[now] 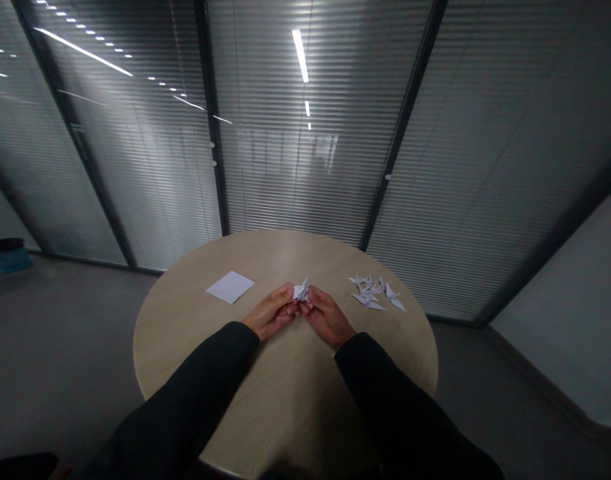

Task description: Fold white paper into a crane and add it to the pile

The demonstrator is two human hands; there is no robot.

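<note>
Over the middle of a round wooden table (285,400), my left hand (272,312) and my right hand (326,317) meet fingertip to fingertip. Both pinch a small folded white paper figure (300,291) that sticks up between them. Dark sleeves cover both my forearms. A flat square sheet of white paper (230,287) lies to the left of my left hand. To the right of my right hand sits a pile of several folded white paper figures (376,293).
The table stands close to a glass wall with closed blinds (305,133) and dark frame posts. Grey floor surrounds the table. A dark blue bin (5,255) sits on the floor at the far left.
</note>
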